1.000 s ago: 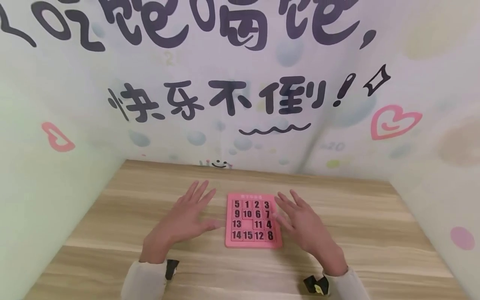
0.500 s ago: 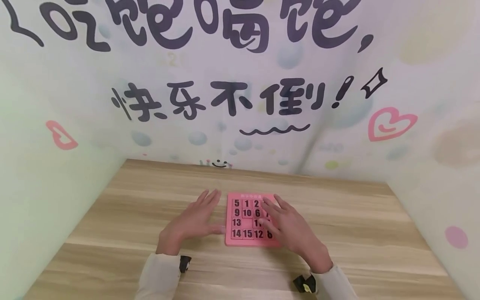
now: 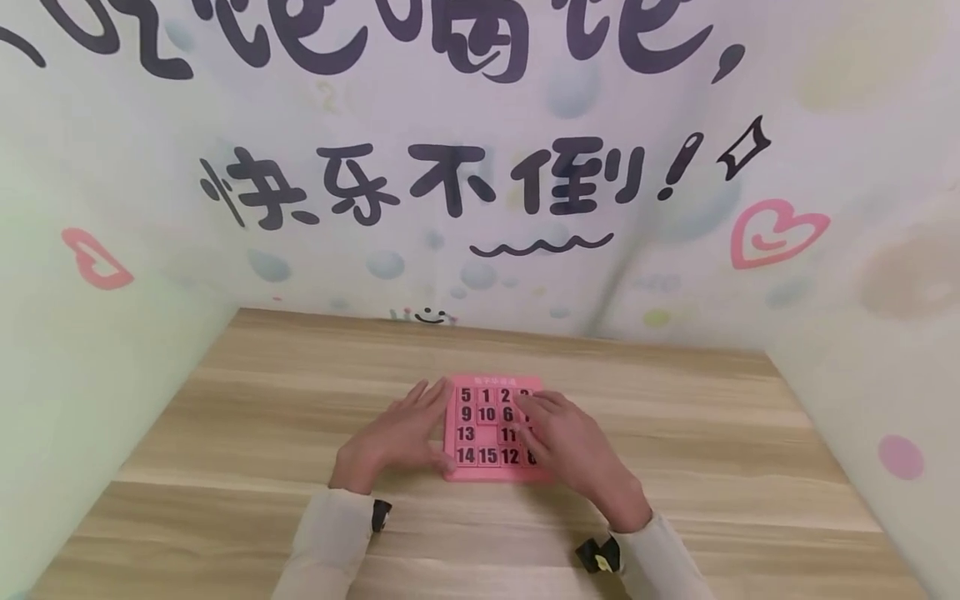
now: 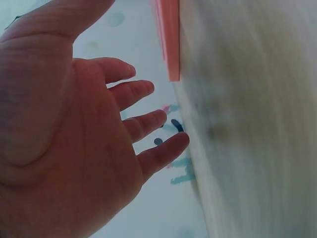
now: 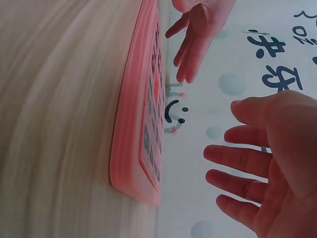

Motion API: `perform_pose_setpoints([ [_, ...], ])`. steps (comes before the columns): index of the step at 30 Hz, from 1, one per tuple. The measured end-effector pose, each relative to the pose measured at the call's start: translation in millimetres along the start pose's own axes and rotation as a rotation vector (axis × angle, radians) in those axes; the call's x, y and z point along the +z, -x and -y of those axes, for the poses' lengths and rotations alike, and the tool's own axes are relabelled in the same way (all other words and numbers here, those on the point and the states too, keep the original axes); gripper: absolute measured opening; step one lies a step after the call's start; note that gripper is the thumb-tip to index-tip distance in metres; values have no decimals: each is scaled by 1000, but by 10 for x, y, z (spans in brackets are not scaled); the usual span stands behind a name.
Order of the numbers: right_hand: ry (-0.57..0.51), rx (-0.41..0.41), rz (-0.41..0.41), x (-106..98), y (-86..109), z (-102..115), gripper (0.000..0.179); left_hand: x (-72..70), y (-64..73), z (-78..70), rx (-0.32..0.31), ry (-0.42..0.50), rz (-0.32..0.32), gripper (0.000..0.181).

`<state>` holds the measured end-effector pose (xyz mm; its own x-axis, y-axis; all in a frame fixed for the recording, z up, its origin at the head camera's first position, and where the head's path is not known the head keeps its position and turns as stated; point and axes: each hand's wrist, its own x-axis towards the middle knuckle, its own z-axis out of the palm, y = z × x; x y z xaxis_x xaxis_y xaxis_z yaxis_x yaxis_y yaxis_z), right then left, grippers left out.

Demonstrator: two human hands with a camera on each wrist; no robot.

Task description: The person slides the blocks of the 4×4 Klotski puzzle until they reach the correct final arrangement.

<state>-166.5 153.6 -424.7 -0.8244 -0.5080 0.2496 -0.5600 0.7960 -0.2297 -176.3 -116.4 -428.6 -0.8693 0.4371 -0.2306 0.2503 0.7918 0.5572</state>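
Observation:
A pink number slide puzzle (image 3: 487, 435) lies flat on the wooden table, its gap between the 13 and 11 tiles. At its left edge is my left hand (image 3: 401, 437), fingers extended and thumb near the lower left corner; contact cannot be made out. My right hand (image 3: 573, 442) hovers over the right column, hiding part of the 3, 7, 4 and 8 tiles. In the right wrist view, that hand's loosely bent fingers (image 5: 237, 158) stand apart from the pink frame (image 5: 130, 124). The left wrist view has the left palm (image 4: 74, 124) facing the puzzle's edge (image 4: 172, 49).
Wood-grain tabletop (image 3: 315, 367) surrounds the puzzle. A white wall (image 3: 420, 108) with black lettering and coloured bubbles rises behind it, and side walls flank the table. Each pale sleeve (image 3: 326, 533) has a dark camera piece (image 3: 381, 515) by the wrist.
Both hands have moved inward to the puzzle, the left from the left and the right over its right column. The tiles keep their visible order. The head view has shifted slightly.

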Motion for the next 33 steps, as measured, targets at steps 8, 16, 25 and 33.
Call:
perform_pose_setpoints([
  [8, 2, -3, 106, 82, -82, 51, 48, 20, -19, 12, -17, -43, 18, 108],
  [16, -1, -11, 177, 99, -155, 91, 50, 42, -42, -25, -40, -50, 47, 105],
  [25, 27, -25, 248, 263, -198, 174, 53, 29, 3, -25, -46, -52, 45, 103],
  [33, 34, -19, 264, 287, -176, 173, 50, 61, -42, -34, -44, -41, 49, 103],
])
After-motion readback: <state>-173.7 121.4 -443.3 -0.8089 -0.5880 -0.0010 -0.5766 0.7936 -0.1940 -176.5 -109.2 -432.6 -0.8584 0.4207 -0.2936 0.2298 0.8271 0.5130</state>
